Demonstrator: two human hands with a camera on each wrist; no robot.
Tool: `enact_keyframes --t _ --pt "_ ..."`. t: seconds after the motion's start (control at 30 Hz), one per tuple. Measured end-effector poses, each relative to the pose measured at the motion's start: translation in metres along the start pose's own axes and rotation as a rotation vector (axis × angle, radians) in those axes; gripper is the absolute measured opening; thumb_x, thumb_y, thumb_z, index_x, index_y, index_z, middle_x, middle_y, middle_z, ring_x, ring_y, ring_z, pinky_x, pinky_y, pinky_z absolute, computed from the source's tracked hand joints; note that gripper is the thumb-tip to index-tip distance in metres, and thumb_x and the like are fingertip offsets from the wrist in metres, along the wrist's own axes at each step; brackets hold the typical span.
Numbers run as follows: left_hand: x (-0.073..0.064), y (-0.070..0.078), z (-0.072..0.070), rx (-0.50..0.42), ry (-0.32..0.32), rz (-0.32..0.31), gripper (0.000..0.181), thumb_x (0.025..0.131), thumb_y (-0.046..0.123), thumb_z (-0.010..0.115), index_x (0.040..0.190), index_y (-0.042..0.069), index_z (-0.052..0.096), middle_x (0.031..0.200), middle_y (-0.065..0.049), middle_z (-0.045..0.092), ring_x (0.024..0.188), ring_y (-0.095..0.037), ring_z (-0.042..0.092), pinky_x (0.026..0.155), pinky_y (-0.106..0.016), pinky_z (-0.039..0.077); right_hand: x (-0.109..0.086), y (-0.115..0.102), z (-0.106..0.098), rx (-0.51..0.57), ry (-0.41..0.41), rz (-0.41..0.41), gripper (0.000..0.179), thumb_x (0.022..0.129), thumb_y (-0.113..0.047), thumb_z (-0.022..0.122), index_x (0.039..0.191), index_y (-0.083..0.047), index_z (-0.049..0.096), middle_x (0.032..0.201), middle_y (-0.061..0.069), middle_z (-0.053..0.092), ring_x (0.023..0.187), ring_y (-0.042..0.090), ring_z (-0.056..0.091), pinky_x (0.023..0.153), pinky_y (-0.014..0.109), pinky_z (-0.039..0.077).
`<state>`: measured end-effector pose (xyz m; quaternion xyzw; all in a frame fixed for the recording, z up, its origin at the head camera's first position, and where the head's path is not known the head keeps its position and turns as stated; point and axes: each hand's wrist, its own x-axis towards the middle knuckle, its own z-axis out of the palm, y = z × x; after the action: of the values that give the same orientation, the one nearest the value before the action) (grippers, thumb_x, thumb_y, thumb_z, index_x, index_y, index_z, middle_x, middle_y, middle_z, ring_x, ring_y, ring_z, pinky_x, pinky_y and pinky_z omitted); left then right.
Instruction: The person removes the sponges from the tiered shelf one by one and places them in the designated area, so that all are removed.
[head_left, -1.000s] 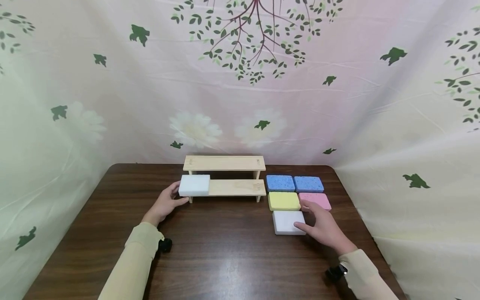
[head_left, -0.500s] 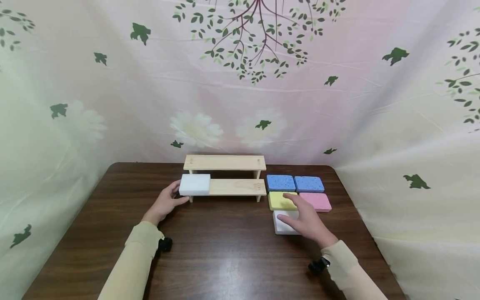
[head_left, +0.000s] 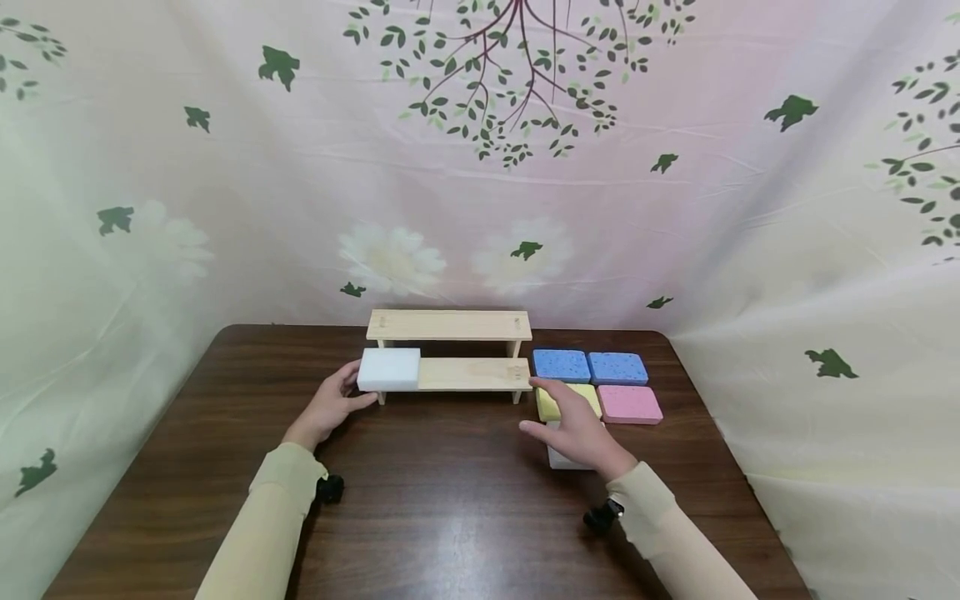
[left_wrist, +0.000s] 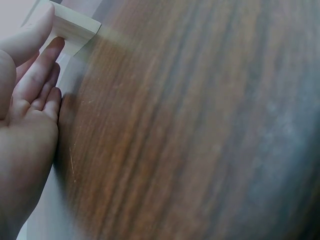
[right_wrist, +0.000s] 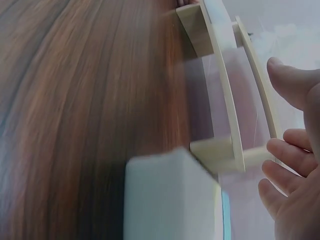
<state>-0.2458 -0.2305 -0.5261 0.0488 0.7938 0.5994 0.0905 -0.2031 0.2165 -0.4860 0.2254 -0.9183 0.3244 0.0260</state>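
Observation:
My left hand (head_left: pixel 328 408) stays at the left end of the lower step of a pale wooden two-step rack (head_left: pixel 474 375). A thick white sponge-like block (head_left: pixel 390 370) lies flat on that end, with my thumb at its front corner and my fingers along its left side. In the left wrist view, these fingers (left_wrist: pixel 37 82) are fairly straight beside the rack's end leg (left_wrist: pixel 75 27). My right hand (head_left: pixel 577 429) hovers with spread fingers over a yellow sponge (head_left: pixel 588 400) and a second white block (head_left: pixel 566 459), partly hiding both. Nothing is in its grasp.
Two blue sponges (head_left: pixel 561 366) lie side by side at the back right of the brown wooden table (head_left: pixel 420 500), with a pink sponge (head_left: pixel 630 404) in front. The rack's upper step (head_left: pixel 450 323) stands near the patterned cloth (head_left: pixel 450 200) that surrounds the table.
My right hand has moved left from beside the pink sponge and second white block, across the yellow sponge toward the rack's right end. The left hand has held still.

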Motion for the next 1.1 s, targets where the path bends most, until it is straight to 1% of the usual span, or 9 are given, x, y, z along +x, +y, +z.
enact_keyframes --t 0.07,0.1,0.2,0.53,0.67,0.8,0.9,1.1 --pt "-0.005 0.007 0.001 -0.007 -0.001 0.001 0.078 0.097 0.002 0.073 0.162 -0.002 0.03 0.161 -0.028 0.042 0.154 -0.047 0.03 0.124 -0.065 0.021 0.004 -0.004 0.004 0.007 -0.016 -0.003 0.078 0.092 -0.04 0.083 0.155 -0.008 0.049 0.155 0.01 0.054 0.144 0.032 0.051 0.114 0.057 0.044" --pt "-0.006 0.008 0.002 -0.011 -0.001 0.001 0.078 0.097 0.002 0.073 0.162 -0.002 0.03 0.161 -0.027 0.042 0.154 -0.047 0.03 0.124 -0.065 0.021 0.007 -0.006 0.006 0.01 -0.025 -0.001 0.079 0.093 -0.04 0.082 0.156 -0.008 0.049 0.155 0.01 0.054 0.144 0.032 0.05 0.114 0.057 0.044" --pt "-0.007 0.007 0.003 -0.021 0.004 -0.002 0.078 0.097 0.002 0.073 0.162 -0.001 0.031 0.161 -0.027 0.042 0.153 -0.046 0.03 0.124 -0.064 0.02 0.013 -0.011 0.012 0.025 -0.05 -0.01 0.079 0.093 -0.04 0.082 0.157 -0.008 0.048 0.156 0.009 0.053 0.144 0.03 0.05 0.114 0.056 0.044" --pt "-0.01 0.006 0.006 -0.029 0.019 -0.001 0.078 0.097 0.002 0.073 0.163 0.0 0.031 0.161 -0.027 0.042 0.153 -0.046 0.031 0.124 -0.064 0.02 0.039 -0.027 0.03 0.024 -0.123 -0.096 0.078 0.094 -0.041 0.08 0.156 -0.006 0.048 0.155 0.009 0.054 0.142 0.029 0.052 0.113 0.05 0.046" --pt "-0.013 0.008 0.006 -0.017 0.029 -0.004 0.078 0.097 0.003 0.073 0.163 -0.001 0.03 0.161 -0.027 0.042 0.153 -0.046 0.03 0.124 -0.065 0.02 0.049 -0.035 0.036 0.017 -0.126 -0.121 0.078 0.094 -0.041 0.08 0.156 -0.005 0.047 0.155 0.01 0.054 0.144 0.029 0.05 0.116 0.051 0.043" --pt "-0.015 0.008 0.007 -0.013 0.036 -0.007 0.078 0.097 0.003 0.073 0.163 -0.001 0.031 0.161 -0.026 0.042 0.154 -0.046 0.029 0.125 -0.065 0.019 0.058 -0.041 0.042 0.035 -0.125 -0.136 0.077 0.095 -0.038 0.08 0.155 -0.003 0.048 0.154 0.011 0.055 0.144 0.031 0.05 0.117 0.052 0.042" --pt "-0.011 0.002 0.008 -0.01 0.039 -0.001 0.078 0.097 0.002 0.073 0.163 -0.001 0.031 0.162 -0.027 0.042 0.154 -0.046 0.029 0.125 -0.065 0.019 0.062 -0.043 0.046 0.051 -0.131 -0.131 0.077 0.095 -0.038 0.08 0.155 -0.003 0.048 0.154 0.012 0.055 0.144 0.031 0.05 0.117 0.051 0.041" --pt "0.001 -0.021 0.007 0.003 0.057 0.011 0.08 0.098 0.006 0.075 0.164 0.003 0.03 0.162 -0.023 0.043 0.154 -0.043 0.031 0.125 -0.064 0.02 0.071 -0.045 0.055 0.06 -0.137 -0.12 0.076 0.096 -0.037 0.079 0.156 -0.005 0.047 0.155 0.01 0.054 0.144 0.028 0.05 0.118 0.048 0.042"
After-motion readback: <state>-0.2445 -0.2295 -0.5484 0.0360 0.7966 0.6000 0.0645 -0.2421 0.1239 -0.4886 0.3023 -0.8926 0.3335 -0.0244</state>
